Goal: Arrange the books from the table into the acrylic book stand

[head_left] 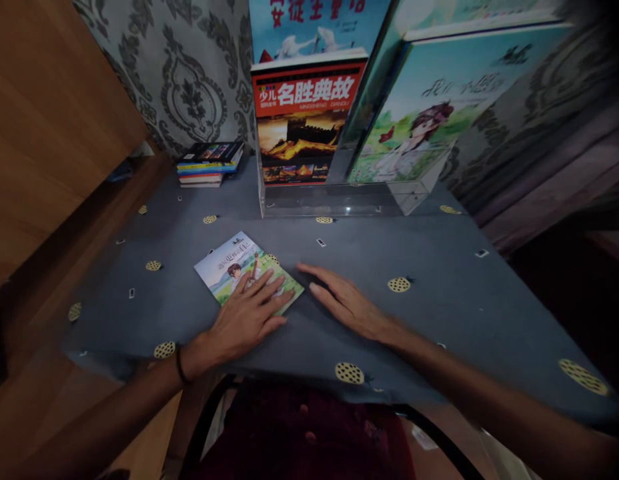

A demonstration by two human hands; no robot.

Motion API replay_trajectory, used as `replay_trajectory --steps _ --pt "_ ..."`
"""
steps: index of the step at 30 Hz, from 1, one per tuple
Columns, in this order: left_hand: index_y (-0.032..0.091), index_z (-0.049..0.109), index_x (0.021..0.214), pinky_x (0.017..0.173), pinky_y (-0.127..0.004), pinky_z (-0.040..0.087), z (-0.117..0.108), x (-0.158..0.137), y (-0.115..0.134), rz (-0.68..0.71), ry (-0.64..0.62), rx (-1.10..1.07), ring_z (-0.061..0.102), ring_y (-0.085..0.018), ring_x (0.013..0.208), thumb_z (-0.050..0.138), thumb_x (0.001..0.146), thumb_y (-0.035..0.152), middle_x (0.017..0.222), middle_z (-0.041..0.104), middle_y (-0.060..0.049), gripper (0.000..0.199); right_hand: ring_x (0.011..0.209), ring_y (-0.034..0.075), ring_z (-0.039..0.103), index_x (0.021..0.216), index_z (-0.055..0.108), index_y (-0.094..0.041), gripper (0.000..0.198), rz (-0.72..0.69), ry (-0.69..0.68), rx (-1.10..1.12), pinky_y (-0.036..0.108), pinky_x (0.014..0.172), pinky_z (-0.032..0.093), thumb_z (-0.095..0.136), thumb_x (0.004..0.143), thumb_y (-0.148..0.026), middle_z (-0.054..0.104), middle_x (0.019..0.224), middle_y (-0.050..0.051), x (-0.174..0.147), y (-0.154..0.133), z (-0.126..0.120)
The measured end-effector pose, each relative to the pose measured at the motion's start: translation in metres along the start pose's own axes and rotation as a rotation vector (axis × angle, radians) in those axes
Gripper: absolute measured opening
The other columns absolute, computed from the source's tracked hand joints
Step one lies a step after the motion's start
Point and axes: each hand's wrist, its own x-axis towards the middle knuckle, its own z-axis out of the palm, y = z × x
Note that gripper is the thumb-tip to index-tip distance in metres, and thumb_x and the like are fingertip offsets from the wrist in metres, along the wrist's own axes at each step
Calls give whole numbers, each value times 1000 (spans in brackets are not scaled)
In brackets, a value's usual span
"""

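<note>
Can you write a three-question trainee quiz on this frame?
1. True or false: the left hand lies flat on the small book.
2. What does the right hand touch: A the clear stand, B the grey tablecloth, C the book stack?
3. Fill in: the red-banded book stands ___ in the clear stand.

Key: 1 true; 2 B; 3 upright.
</note>
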Motion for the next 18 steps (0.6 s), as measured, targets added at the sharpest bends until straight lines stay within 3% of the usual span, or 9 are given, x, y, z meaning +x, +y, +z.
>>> replay_trajectory --steps 4,10,14,18 --pt "23 48 142 123 -58 16 12 31 10 -221 191 -160 31 -29 149 28 104 47 154 47 -10 50 137 26 50 149 43 -30 53 -14 83 -52 55 116 38 28 104 -54 54 148 5 16 7 -4" --pt "20 53 128 116 -43 36 6 48 -4 -315 410 -528 49 -22 137 27 104 43 141 57 -13 42 147 24 36 154 34 -27 55 -164 -104 -174 56 122 26 32 104 -49 45 155 7 28 21 -1" --pt "20 56 120 110 -40 43 -3 43 -17 -314 418 -565 57 -22 127 30 103 40 130 64 -12 37 147 22 34 152 39 -21 51 -270 -240 -233 53 125 19 38 104 -39 42 157 10 11 1 13" --pt "18 58 118 110 -41 43 -5 36 -26 -289 397 -438 56 -24 129 34 102 38 133 64 -13 36 148 20 33 150 42 -17 51 -351 -399 -256 47 126 18 47 102 -34 40 157 11 -8 -26 23"
